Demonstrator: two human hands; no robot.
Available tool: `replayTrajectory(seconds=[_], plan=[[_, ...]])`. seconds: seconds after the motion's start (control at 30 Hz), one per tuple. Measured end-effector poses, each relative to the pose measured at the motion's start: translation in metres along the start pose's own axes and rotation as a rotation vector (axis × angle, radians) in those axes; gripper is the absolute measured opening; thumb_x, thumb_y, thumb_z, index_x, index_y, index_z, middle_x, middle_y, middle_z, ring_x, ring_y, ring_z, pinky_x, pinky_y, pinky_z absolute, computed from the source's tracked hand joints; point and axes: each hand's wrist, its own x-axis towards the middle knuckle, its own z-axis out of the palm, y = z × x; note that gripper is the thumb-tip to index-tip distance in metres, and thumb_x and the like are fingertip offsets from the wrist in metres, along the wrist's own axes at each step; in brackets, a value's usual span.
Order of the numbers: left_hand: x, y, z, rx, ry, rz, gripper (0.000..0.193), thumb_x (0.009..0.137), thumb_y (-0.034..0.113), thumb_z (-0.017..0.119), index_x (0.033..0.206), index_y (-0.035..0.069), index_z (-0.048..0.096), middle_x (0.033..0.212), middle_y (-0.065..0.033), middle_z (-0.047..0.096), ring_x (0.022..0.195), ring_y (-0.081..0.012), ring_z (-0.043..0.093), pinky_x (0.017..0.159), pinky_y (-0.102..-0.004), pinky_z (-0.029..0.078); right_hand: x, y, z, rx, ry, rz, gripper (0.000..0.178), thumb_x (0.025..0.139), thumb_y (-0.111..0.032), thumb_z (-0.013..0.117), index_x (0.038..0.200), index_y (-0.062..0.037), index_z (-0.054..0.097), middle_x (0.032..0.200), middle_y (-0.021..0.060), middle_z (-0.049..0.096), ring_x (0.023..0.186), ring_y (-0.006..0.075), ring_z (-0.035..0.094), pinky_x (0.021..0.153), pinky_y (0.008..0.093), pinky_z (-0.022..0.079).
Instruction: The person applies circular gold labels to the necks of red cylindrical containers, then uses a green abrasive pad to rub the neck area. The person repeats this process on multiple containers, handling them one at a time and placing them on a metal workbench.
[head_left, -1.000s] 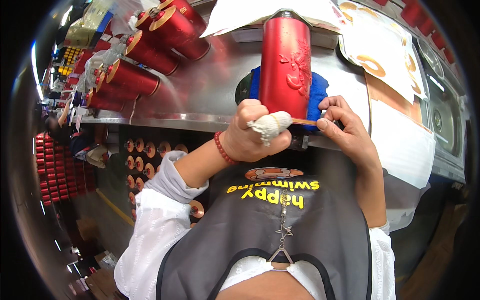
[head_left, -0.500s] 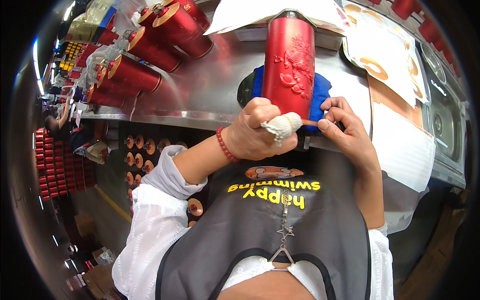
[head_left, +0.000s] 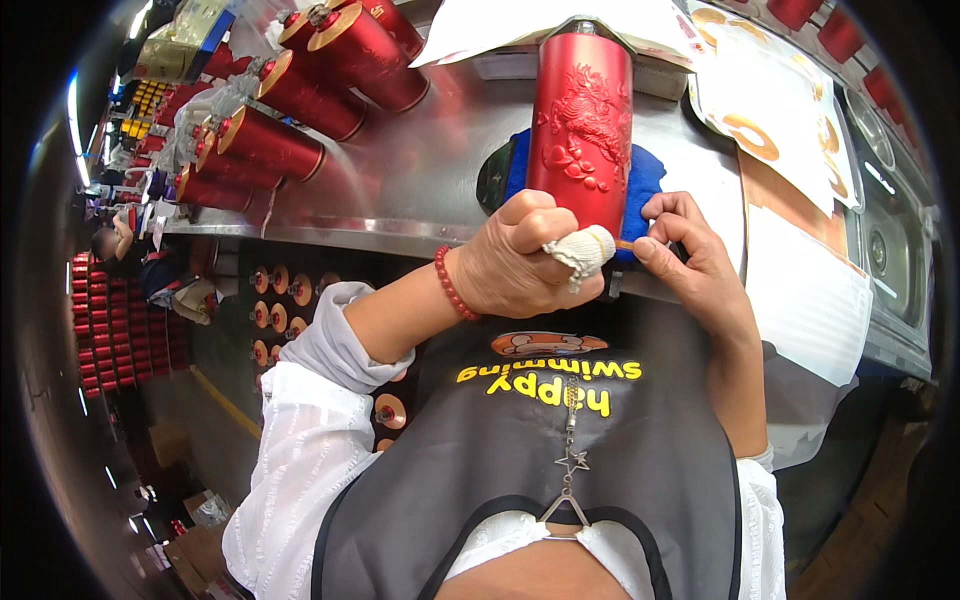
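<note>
A red cylindrical bottle (head_left: 583,120) with a raised dragon relief lies on a blue cloth (head_left: 643,180), its neck end away from me. My left hand (head_left: 525,255) is closed around the bottle's near end; one of its digits wears a white knit finger cover (head_left: 582,252). A red bead bracelet circles that wrist. At the right side of the near end, my right hand (head_left: 692,255) has bent fingers, with thumb and forefinger at the thin orange-gold rim (head_left: 625,244). Part of the near end is hidden behind my left hand.
More red bottles with gold tops (head_left: 270,145) stand at the left of the metal table (head_left: 400,180). White sheets with gold rings (head_left: 750,130) lie at the right, beside a sink (head_left: 890,245). Below the table edge are rows of gold-topped bottles (head_left: 280,318).
The bottle has turned slightly, its dragon relief shifting left and up. My left hand, with its white finger cover, has moved a little to the right. My right hand stays nearly still.
</note>
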Motion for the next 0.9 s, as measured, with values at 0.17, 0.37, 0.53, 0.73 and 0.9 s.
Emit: replayTrajectory(seconds=[0.17, 0.37, 0.53, 0.73, 0.9], plan=[[-0.013, 0.0, -0.004, 0.065, 0.071, -0.008, 0.03, 0.054, 0.009, 0.073, 0.079, 0.023, 0.067, 0.11, 0.0026, 0.064, 0.095, -0.024, 0.045, 0.072, -0.0376, 0.041, 0.001, -0.006, 0.003, 0.024, -0.014, 0.026, 0.027, 0.091, -0.023, 0.073, 0.085, -0.001, 0.059, 0.107, 0.0071, 0.049, 0.102, 0.0189, 0.049, 0.089, 0.0294, 0.041], [0.001, 0.006, 0.001, -0.015, 0.02, -0.054, 0.03, 0.07, 0.017, 0.077, 0.097, 0.026, 0.07, 0.115, 0.0017, 0.056, 0.103, -0.0188, 0.047, 0.087, -0.0367, 0.041, 0.002, 0.001, 0.003, -0.031, 0.002, -0.033, 0.028, 0.092, -0.024, 0.073, 0.085, -0.0009, 0.059, 0.109, 0.0085, 0.05, 0.104, 0.0207, 0.05, 0.089, 0.0305, 0.042], [0.024, 0.005, -0.005, 0.057, -0.037, -0.264, 0.059, 0.082, 0.023, 0.079, 0.136, 0.016, 0.056, 0.129, -0.0126, 0.063, 0.13, -0.0343, 0.052, 0.11, -0.048, 0.036, 0.0, 0.004, 0.005, -0.036, 0.025, -0.036, 0.027, 0.091, -0.024, 0.073, 0.086, -0.001, 0.06, 0.109, 0.0098, 0.052, 0.107, 0.0228, 0.052, 0.092, 0.0318, 0.042], [-0.023, 0.007, 0.001, -0.215, 0.154, -0.486, 0.061, 0.093, 0.026, 0.072, 0.141, 0.001, 0.046, 0.135, -0.019, 0.057, 0.126, -0.0393, 0.056, 0.115, -0.0558, 0.032, -0.006, -0.022, 0.013, -0.154, 0.155, -0.077, 0.018, 0.09, -0.015, 0.072, 0.098, -0.0004, 0.066, 0.109, 0.0127, 0.055, 0.106, 0.026, 0.055, 0.091, 0.0333, 0.044], [-0.025, 0.01, -0.003, -0.672, 0.236, -0.787, 0.061, 0.097, 0.03, 0.067, 0.144, 0.0, 0.042, 0.135, -0.0184, 0.054, 0.127, -0.031, 0.053, 0.113, -0.0429, 0.034, -0.013, -0.016, 0.03, -0.346, 0.287, -0.324, 0.03, 0.087, -0.007, 0.071, 0.116, -0.0007, 0.069, 0.109, 0.0138, 0.057, 0.106, 0.029, 0.054, 0.091, 0.0369, 0.045]])
